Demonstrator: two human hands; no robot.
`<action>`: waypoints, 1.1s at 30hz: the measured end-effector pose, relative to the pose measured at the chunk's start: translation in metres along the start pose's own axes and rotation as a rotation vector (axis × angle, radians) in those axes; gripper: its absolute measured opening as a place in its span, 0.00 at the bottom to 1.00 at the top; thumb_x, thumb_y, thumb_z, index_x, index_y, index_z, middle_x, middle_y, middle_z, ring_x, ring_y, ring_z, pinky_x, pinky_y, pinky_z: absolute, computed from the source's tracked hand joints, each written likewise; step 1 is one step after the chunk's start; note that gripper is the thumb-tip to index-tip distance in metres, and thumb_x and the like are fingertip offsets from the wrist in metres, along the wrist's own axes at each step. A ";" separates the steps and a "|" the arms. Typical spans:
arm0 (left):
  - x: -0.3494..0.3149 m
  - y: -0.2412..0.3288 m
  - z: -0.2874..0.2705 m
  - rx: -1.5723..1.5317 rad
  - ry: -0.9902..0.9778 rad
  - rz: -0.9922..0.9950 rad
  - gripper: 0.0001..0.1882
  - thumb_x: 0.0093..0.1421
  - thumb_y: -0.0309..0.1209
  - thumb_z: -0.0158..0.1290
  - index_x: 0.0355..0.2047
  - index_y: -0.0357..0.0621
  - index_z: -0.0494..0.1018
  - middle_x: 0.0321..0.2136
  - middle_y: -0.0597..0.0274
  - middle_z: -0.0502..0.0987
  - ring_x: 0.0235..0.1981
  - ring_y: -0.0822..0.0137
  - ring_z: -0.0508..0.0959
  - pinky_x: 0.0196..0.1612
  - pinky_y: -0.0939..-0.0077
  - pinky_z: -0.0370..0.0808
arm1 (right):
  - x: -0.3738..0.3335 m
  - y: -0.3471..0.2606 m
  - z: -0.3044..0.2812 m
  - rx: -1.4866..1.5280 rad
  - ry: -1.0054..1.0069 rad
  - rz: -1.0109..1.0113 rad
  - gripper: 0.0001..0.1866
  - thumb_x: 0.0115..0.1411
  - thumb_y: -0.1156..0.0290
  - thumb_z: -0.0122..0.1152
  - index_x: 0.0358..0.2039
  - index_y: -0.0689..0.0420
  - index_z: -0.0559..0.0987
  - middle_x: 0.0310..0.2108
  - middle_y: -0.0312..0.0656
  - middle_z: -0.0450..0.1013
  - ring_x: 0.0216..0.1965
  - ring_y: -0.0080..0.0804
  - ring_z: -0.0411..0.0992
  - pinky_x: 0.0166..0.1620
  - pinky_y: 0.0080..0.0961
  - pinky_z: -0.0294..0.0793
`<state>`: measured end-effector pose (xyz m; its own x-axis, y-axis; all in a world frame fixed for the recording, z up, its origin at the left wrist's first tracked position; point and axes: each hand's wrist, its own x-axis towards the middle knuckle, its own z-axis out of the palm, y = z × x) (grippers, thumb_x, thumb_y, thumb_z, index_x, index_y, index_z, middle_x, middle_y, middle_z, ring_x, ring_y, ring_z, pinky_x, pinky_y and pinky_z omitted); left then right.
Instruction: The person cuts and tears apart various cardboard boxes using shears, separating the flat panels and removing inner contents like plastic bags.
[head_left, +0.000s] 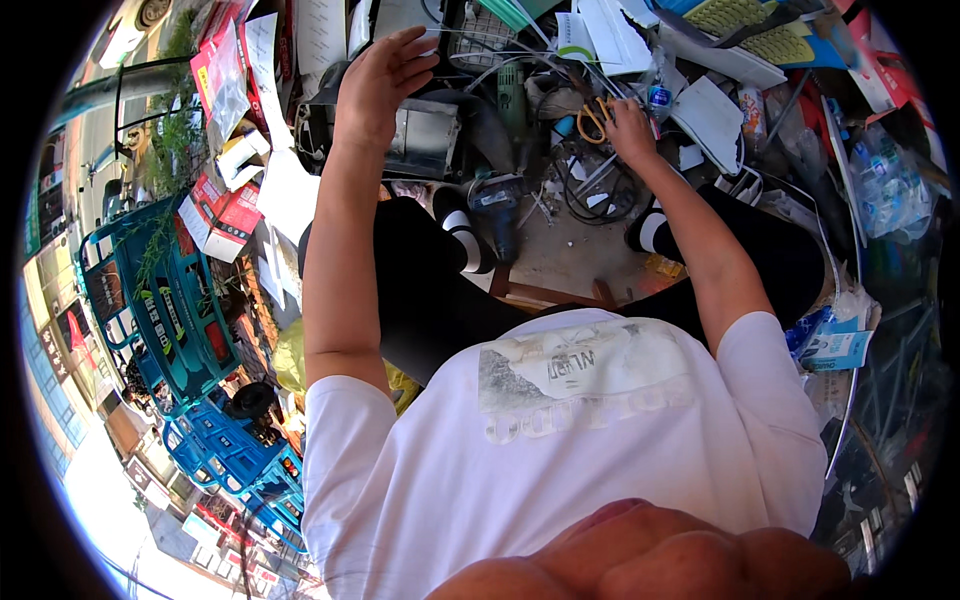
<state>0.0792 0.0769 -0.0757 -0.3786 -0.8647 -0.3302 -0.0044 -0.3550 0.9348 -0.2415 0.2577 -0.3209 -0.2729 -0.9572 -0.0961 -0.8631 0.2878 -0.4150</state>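
Observation:
My left hand (378,88) is raised above a dark grey casing (423,140). Its fingers are apart and slightly bent. A thin pale strand runs from near its fingertips toward the right; whether they touch it I cannot tell. Further right, my right hand (632,132) is closed at a pair of scissors (593,122) with yellow-orange handles. The blades are hard to make out against the clutter. Black cable (590,213) lies in loops below this hand. Between the two hands stands a green cylindrical tool body (511,98).
A power drill (497,205) lies on the floor between my feet, near a wooden stool edge (555,296). White broken panels (710,118) and plastic bottles (890,185) crowd the right. Red-and-white cartons (222,215) stand at left, with a teal three-wheeled cart (170,300) beyond.

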 end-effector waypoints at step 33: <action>0.003 -0.010 0.033 0.435 -0.183 0.004 0.22 0.67 0.43 0.47 0.56 0.45 0.73 0.48 0.59 0.78 0.50 0.68 0.76 0.54 0.74 0.70 | 0.006 0.063 -0.228 -0.551 -0.342 0.027 0.19 0.51 0.66 0.65 0.45 0.56 0.82 0.42 0.53 0.78 0.41 0.48 0.78 0.46 0.39 0.77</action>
<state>0.0475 0.0898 -0.0812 -0.5362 -0.7752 -0.3341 -0.3749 -0.1359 0.9171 -0.3946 0.2766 -0.1413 -0.2253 -0.8790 -0.4202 -0.9742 0.1980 0.1082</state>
